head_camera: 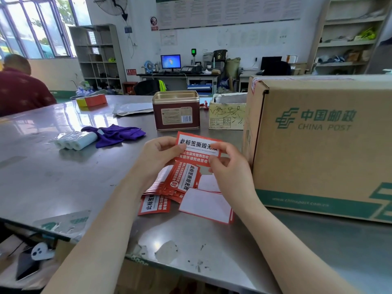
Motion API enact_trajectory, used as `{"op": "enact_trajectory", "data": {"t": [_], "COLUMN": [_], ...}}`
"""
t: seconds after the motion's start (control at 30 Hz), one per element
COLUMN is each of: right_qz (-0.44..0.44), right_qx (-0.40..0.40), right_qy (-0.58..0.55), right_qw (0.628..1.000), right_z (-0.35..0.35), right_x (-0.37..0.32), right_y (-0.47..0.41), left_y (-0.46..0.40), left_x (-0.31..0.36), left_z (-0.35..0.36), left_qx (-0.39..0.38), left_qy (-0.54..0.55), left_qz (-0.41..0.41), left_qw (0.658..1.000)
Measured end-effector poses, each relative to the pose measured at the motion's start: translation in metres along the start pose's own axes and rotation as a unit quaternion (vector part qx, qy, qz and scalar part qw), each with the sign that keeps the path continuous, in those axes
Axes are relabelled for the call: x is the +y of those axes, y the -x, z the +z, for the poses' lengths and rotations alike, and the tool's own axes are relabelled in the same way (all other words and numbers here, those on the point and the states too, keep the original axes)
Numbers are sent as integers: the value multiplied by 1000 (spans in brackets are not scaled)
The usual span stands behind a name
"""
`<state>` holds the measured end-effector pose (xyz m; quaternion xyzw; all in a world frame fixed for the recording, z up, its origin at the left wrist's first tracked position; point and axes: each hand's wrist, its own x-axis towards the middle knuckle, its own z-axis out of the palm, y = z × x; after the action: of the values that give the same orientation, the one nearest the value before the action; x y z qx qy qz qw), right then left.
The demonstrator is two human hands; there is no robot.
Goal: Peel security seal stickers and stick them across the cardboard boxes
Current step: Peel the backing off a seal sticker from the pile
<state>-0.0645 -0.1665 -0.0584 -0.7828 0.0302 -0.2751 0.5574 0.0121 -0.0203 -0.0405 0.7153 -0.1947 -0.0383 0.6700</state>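
The left hand (158, 153) and right hand (228, 164) pinch one red seal sticker (198, 145) between their fingers, seemingly unpeeled, more stickers (180, 183) heaped below them, and the cardboard box (318, 145) rightward awaits it.

Red seal sticker (198, 148) with white band and black lettering. Right of it, tan cardboard box (322, 143) printed green. Behind it, maroon tin (176, 112), gold rim. Left, purple cloth (115, 133).
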Motion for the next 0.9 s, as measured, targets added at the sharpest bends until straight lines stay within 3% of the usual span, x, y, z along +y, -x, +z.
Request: {"op": "enact_trajectory", "data": {"t": [0.27,0.47,0.63,0.9], "right_qz": [-41,-70,-97,-135], "right_qx": [32,-10,-67,-12], "right_qy": [47,141,210,191], "right_qw": [998,987,971,972], "right_z": [1,-2,6,0], "right_x": [1,-3,2,-1], "right_y": [1,3,4,5], "left_y": [1,-3,2,3], "left_x": [-1,-6,-5,-4], "left_z": [0,1,10,9], "left_qx": [-8,66,-10,-75], "left_qy": [-16,-63,-44,-28], "left_qz": [-23,-9,-22,-20], "left_qw": [1000,996,999,997]}}
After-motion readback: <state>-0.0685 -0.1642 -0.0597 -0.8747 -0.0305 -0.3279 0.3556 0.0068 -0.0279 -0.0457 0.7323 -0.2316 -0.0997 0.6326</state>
